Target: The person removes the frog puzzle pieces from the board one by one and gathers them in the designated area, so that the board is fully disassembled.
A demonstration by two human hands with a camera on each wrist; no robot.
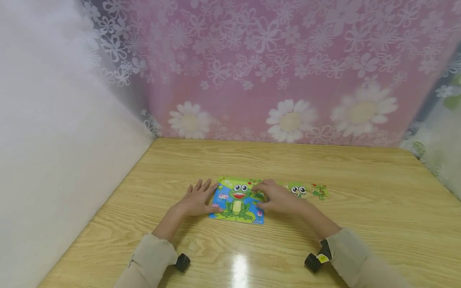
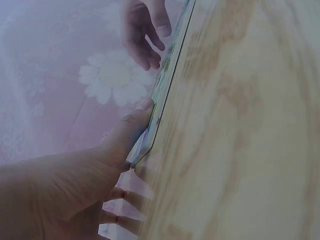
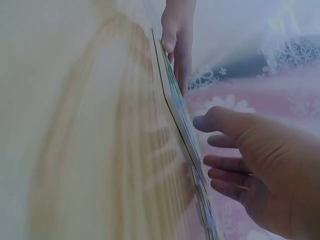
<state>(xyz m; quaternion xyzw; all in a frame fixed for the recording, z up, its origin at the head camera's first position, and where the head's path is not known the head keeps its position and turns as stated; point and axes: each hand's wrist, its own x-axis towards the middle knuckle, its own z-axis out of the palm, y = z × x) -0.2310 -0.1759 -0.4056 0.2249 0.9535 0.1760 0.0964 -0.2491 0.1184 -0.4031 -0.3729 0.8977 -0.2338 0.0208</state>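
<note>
We see one frog board [image 1: 237, 207] lying flat on the wood-grained worktop [image 1: 360, 228], the head of its printed frog [image 1: 238, 195] directed to the far side and its longer visible side running left to right. The left hand [image 1: 197, 200], fingers spread, rests its thumb on the left edge; the right hand [image 1: 282, 199], thumb and fingers parted, reaches over the right edge. To the right we count two loose pieces plainly visible: an eyed piece [image 1: 298, 189] and a green piece [image 1: 320, 193]. Beyond hangs a pink curtain [image 1: 230, 90] with three large daisies [image 1: 291, 121].
</note>
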